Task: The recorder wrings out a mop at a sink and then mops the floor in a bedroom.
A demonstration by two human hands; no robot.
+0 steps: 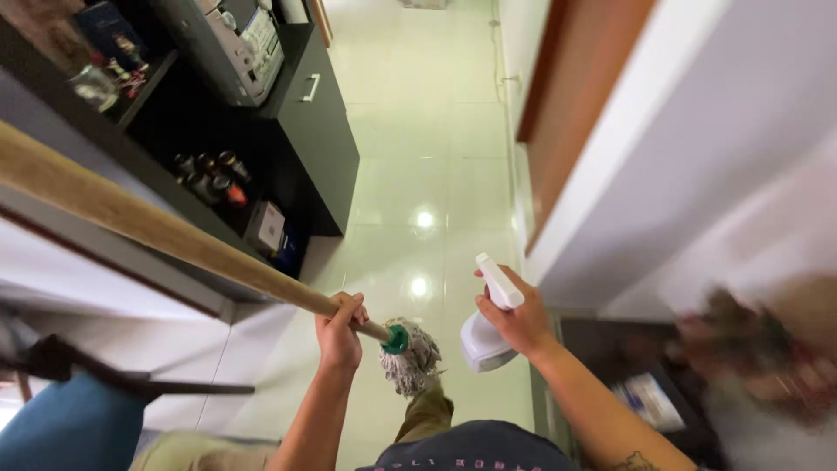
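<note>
My left hand [341, 330] grips a long wooden mop handle [166, 228] that runs from the upper left down to a green collar [397, 339] and a grey string mop head [411, 362]. The mop head hangs just above the pale green tiled floor [418, 157]. My right hand [520, 320] holds a white spray bottle [488, 327] by its neck, nozzle pointing up and left. The bottle is a short way right of the mop head, apart from it.
A black cabinet [305, 131] with a stereo unit [244, 39] and small bottles [209, 174] lines the left. A white wall with a wooden door [584, 96] stands on the right. A low dark shelf [636, 384] sits at the lower right. The tiled corridor runs ahead between them.
</note>
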